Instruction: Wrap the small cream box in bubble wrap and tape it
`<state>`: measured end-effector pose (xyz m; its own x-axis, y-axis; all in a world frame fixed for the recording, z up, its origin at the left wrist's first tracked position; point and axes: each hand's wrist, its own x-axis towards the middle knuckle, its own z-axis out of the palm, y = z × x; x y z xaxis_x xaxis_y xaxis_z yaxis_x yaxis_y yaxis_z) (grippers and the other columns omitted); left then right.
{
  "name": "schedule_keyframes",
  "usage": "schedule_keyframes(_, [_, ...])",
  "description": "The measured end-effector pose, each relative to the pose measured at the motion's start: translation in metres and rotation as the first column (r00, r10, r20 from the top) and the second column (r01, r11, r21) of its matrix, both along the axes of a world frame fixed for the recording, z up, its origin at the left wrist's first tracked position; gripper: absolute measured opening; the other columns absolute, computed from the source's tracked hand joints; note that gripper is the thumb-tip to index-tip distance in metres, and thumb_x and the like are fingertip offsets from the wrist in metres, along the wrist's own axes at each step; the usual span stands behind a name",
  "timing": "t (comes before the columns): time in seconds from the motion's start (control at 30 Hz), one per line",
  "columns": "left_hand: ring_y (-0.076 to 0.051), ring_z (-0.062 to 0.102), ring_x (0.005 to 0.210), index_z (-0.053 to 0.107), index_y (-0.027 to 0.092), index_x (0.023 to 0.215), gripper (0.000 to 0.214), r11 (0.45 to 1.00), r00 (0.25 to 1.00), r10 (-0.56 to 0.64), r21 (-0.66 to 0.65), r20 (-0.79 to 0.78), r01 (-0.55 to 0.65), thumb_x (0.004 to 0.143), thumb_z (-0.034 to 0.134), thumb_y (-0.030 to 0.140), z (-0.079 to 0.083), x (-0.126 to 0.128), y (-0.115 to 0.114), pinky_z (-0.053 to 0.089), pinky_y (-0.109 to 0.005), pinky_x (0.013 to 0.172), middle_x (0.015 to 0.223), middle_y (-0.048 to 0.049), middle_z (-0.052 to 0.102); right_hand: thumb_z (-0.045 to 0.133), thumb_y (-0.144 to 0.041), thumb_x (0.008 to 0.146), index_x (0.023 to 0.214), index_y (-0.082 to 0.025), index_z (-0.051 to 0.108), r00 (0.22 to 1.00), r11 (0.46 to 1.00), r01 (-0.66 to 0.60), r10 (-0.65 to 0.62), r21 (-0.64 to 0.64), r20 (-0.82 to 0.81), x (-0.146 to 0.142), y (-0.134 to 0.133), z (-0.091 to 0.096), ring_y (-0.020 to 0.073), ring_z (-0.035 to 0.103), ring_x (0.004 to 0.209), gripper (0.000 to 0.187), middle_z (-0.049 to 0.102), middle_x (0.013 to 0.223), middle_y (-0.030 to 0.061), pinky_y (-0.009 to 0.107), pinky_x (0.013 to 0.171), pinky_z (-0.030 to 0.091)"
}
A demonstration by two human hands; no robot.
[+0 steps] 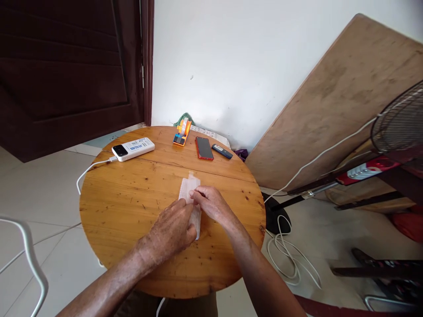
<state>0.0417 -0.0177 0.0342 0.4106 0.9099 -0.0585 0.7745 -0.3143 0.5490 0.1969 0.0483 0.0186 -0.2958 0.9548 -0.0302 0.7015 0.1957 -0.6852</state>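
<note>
A small white paper packet [187, 186] lies flat on the round wooden table [125, 207], with a strip of clear tape at its far end. My left hand [173, 226] rests over the packet's near part, fingers curled and pressing on it. My right hand [209, 203] pinches the packet's right edge between thumb and fingers. The packet's near end is partly hidden under both hands.
At the table's far side lie a white power bank [133, 149] with a white cable, an orange tape dispenser [182, 132], a red phone [204, 148] and a dark small device [222, 151]. A wooden board [333, 101], a fan [401, 119] and coiled cable [287, 257] stand right.
</note>
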Motion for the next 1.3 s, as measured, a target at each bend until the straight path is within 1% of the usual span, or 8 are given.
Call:
schedule_keyframes(0.2, [-0.026, 0.061, 0.103, 0.050, 0.020, 0.132, 0.052, 1.000, 0.999, 0.006, 0.016, 0.046, -0.007, 0.080, 0.050, 0.014, -0.004, 0.000, -0.002, 0.048, -0.039, 0.091, 0.108, -0.0101, 0.064, 0.045, -0.027, 0.088, 0.063, -0.017, 0.062, 0.994, 0.998, -0.002, -0.005, -0.063, -0.110, 0.007, -0.001, -0.007, 0.0140, 0.054, 0.064, 0.032, 0.060, 0.063, 0.0000, 0.024, 0.059, 0.037])
schedule_keyframes(0.37, [-0.025, 0.062, 0.097, 0.066, 0.021, 0.106, 0.031, 1.000, 0.999, -0.007, 0.017, -0.047, 0.007, 0.079, 0.050, 0.013, 0.000, 0.001, -0.003, 0.049, -0.035, 0.086, 0.099, -0.0087, 0.062, 0.051, -0.023, 0.080, 0.070, -0.017, 0.066, 0.972, 0.992, -0.023, -0.006, -0.121, -0.234, 0.014, -0.001, -0.014, 0.0141, 0.056, 0.063, 0.019, 0.065, 0.067, 0.0003, 0.024, 0.062, 0.043])
schedule_keyframes(0.5, [-0.026, 0.062, 0.096, 0.067, 0.018, 0.097, 0.025, 1.000, 0.999, 0.005, 0.030, -0.054, -0.003, 0.080, 0.049, 0.014, -0.001, 0.003, -0.003, 0.050, -0.036, 0.086, 0.096, -0.0094, 0.061, 0.057, -0.027, 0.075, 0.077, -0.017, 0.068, 0.946, 0.984, 0.175, -0.180, -0.043, -0.271, 0.030, 0.005, -0.022, 0.0143, 0.057, 0.065, 0.015, 0.066, 0.072, 0.0007, 0.024, 0.059, 0.045])
schedule_keyframes(0.6, [-0.026, 0.062, 0.097, 0.067, 0.017, 0.098, 0.028, 0.999, 0.999, 0.013, 0.035, -0.051, -0.011, 0.079, 0.047, 0.012, -0.003, 0.003, -0.003, 0.050, -0.037, 0.086, 0.097, -0.0099, 0.061, 0.060, -0.032, 0.073, 0.078, -0.018, 0.065, 0.915, 0.949, 0.281, -0.309, -0.139, -0.258, 0.039, 0.011, -0.022, 0.0124, 0.054, 0.051, 0.015, 0.059, 0.063, -0.0019, 0.022, 0.043, 0.038])
schedule_keyframes(0.73, [-0.027, 0.063, 0.097, 0.067, 0.016, 0.099, 0.030, 0.999, 0.999, 0.023, 0.043, -0.037, -0.022, 0.080, 0.046, 0.012, -0.005, 0.004, -0.005, 0.051, -0.039, 0.087, 0.097, -0.0106, 0.061, 0.062, -0.035, 0.072, 0.074, -0.018, 0.062, 0.912, 0.937, 0.220, -0.296, -0.272, -0.283, 0.034, 0.018, -0.017, 0.0112, 0.053, 0.043, 0.017, 0.058, 0.062, -0.0016, 0.020, 0.032, 0.030])
schedule_keyframes(0.93, [-0.027, 0.062, 0.097, 0.067, 0.016, 0.099, 0.028, 0.999, 0.999, 0.029, 0.041, -0.021, -0.028, 0.079, 0.047, 0.012, -0.006, 0.003, -0.006, 0.051, -0.039, 0.087, 0.098, -0.0115, 0.061, 0.065, -0.039, 0.071, 0.061, -0.019, 0.055, 0.903, 0.934, 0.074, -0.212, -0.350, -0.375, 0.019, 0.023, -0.006, 0.0077, 0.039, 0.039, 0.025, 0.048, 0.048, -0.0053, 0.020, 0.035, 0.027])
schedule_keyframes(1.1, [-0.027, 0.062, 0.096, 0.067, 0.016, 0.102, 0.030, 0.999, 0.999, 0.031, 0.024, -0.020, -0.031, 0.080, 0.046, 0.013, -0.005, 0.003, -0.007, 0.051, -0.039, 0.087, 0.099, -0.0113, 0.061, 0.070, -0.038, 0.063, 0.062, -0.020, 0.054, 0.892, 0.894, 0.002, -0.204, -0.448, -0.404, 0.012, 0.029, -0.005, 0.0070, 0.030, 0.039, 0.024, 0.041, 0.044, -0.0087, 0.022, 0.039, 0.021])
schedule_keyframes(1.3, [-0.025, 0.062, 0.095, 0.067, 0.017, 0.099, 0.027, 0.999, 0.999, 0.049, 0.015, 0.004, -0.049, 0.081, 0.047, 0.014, -0.007, 0.002, -0.007, 0.050, -0.037, 0.087, 0.098, -0.0094, 0.061, 0.072, -0.033, 0.054, 0.063, -0.018, 0.055, 0.842, 0.946, 0.114, -0.255, -0.305, -0.475, 0.000, 0.035, -0.017, 0.0101, 0.043, 0.056, 0.024, 0.052, 0.058, -0.0057, 0.023, 0.053, 0.032])
